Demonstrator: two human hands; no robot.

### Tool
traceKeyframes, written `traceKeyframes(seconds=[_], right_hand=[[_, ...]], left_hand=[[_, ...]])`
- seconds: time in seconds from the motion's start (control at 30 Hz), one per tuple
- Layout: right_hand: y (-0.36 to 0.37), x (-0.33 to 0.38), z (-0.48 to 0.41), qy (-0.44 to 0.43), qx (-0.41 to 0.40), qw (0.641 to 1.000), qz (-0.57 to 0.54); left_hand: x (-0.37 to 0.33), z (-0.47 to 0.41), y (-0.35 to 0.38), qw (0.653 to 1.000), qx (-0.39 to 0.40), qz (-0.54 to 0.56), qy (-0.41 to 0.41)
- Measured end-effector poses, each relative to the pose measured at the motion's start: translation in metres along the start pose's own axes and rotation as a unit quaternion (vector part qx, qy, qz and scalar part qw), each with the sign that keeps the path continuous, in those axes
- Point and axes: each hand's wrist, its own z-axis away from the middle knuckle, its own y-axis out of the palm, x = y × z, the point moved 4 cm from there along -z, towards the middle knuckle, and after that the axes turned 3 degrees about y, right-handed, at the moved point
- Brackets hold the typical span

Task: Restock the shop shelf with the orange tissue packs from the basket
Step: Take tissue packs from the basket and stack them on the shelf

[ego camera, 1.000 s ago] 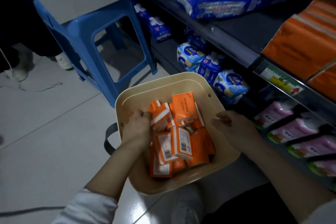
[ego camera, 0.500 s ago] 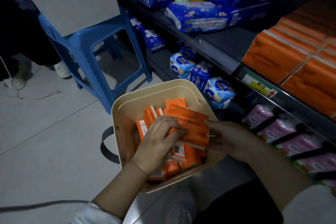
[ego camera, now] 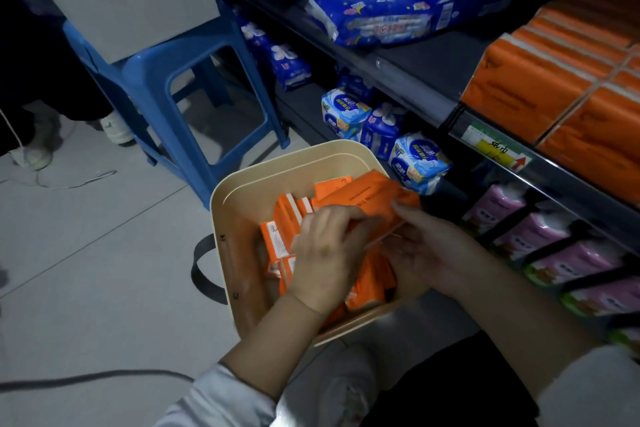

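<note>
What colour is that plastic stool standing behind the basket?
The stool is blue; the head view, the only one, shows it clearly.

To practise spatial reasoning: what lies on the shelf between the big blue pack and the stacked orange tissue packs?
Head view: nothing; the dark shelf is bare between the blue pack and the orange stack.
</note>
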Motion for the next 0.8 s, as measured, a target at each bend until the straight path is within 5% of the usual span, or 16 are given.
traceKeyframes(seconds=[0.13,0.23,0.3,0.37,0.43,0.53,0.8], right_hand=[[-0.016,0.015,0.000,-0.055,-0.104,0.992,-0.052],[-0.032,0.035,0.002,-0.139,-0.171,0.975,-0.013],[-0.040,0.041,0.002,-0.161,-0.195,0.967,0.006],[-0.044,0.040,-0.001,-0.150,-0.205,0.967,0.020],[-0.045,0.036,-0.006,-0.129,-0.202,0.971,0.024],[-0.047,0.035,-0.011,-0.115,-0.189,0.975,0.028],[-0.052,0.033,-0.017,-0.115,-0.185,0.975,0.034]], left_hand=[[-0.010,0.001,0.020,0.996,0.041,0.082,0.017],[0.018,0.017,0.031,0.967,0.094,0.175,-0.161],[0.058,0.042,0.049,0.915,0.130,0.148,-0.351],[0.092,0.073,0.071,0.833,0.251,0.075,-0.488],[0.100,0.098,0.089,0.741,0.377,0.097,-0.547],[0.092,0.115,0.109,0.671,0.435,0.153,-0.580],[0.090,0.113,0.138,0.663,0.433,0.116,-0.599]])
